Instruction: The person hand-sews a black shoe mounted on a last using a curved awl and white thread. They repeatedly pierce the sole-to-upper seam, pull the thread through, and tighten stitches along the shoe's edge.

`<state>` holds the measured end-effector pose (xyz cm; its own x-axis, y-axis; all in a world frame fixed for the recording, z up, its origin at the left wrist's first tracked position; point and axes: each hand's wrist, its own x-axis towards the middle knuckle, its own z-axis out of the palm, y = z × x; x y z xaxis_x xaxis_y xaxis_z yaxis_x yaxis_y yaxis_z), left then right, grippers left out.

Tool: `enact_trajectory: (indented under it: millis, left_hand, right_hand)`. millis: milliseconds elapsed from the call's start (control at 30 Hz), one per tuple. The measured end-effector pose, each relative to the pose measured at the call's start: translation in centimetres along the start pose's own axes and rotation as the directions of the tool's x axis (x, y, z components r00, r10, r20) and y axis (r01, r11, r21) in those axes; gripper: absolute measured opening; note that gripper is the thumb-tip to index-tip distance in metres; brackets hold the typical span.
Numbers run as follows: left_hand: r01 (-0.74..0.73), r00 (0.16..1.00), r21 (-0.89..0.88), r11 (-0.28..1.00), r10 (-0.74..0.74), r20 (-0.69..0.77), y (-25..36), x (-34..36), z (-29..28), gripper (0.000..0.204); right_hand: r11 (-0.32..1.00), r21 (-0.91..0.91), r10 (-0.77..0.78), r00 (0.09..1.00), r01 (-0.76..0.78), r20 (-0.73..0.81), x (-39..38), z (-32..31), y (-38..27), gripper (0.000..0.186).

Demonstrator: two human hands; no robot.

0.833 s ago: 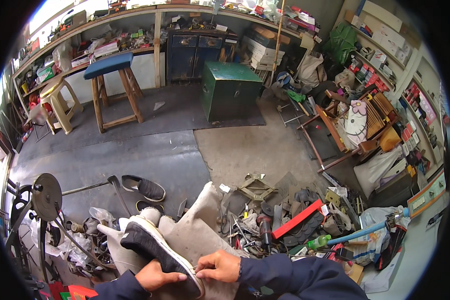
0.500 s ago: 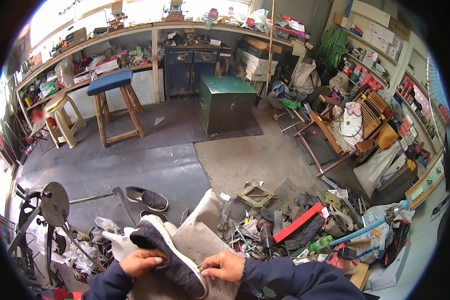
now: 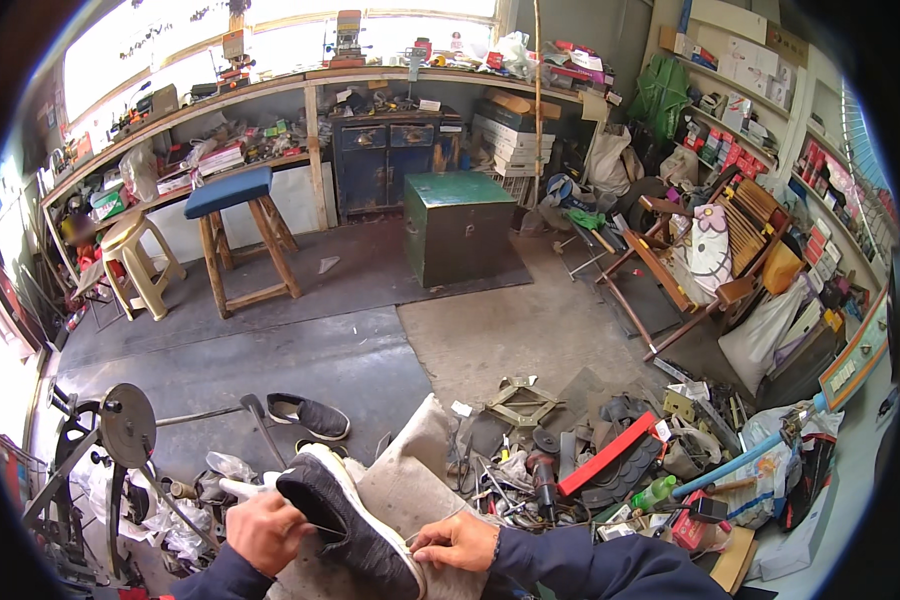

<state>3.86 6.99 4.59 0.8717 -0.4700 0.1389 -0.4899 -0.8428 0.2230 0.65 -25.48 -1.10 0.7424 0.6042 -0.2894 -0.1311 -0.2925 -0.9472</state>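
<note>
A black shoe with a thick white sole lies tilted on a beige, stained cloth at my lap. My left hand is closed in a pinch on a thin thread at the shoe's opening, a little left of the shoe. My right hand is at the white sole's right edge, fingers pinched on a fine strand or tool too small to tell apart. A second dark slip-on shoe lies on the floor beyond.
A black iron machine with a wheel is at left. Piled tools with a red bar lie at right. A green box, blue-topped stool, folding wooden chair and cluttered bench stand beyond.
My left hand has moved left, off the shoe's upper, and now pulls a thin thread. My right hand has shifted slightly downward along with the shoe; the view has tilted up.
</note>
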Motion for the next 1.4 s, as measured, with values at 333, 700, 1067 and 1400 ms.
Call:
enact_trajectory:
  millis: [333, 700, 1067, 1400]
  left_hand:
    - [0.302, 0.951, -0.948, -0.100, -0.035, 0.307, -1.8, 0.0, 4.0, 0.017]
    - [0.196, 0.971, -0.875, -0.444, -0.034, 0.235, -1.6, -0.6, 7.3, 0.018]
    - [0.468, 0.854, -0.805, 0.365, 0.045, 0.518, 0.2, -0.1, 5.2, 0.051]
    - [0.653, 0.645, -0.692, 0.309, 0.252, 0.721, 0.4, 1.6, 5.5, 0.069]
  right_hand:
    - [0.999, 0.036, -0.030, 1.000, 0.030, -0.001, 0.0, 0.0, 0.3, 0.020]
    - [0.994, 0.105, -0.017, 0.999, 0.014, 0.027, -0.2, -0.2, 0.6, 0.019]
    - [0.997, 0.078, 0.008, 0.999, -0.010, 0.035, -0.1, 0.0, 0.7, 0.019]
    - [0.998, 0.055, -0.003, 1.000, 0.001, 0.025, -0.2, -0.3, -0.3, 0.019]
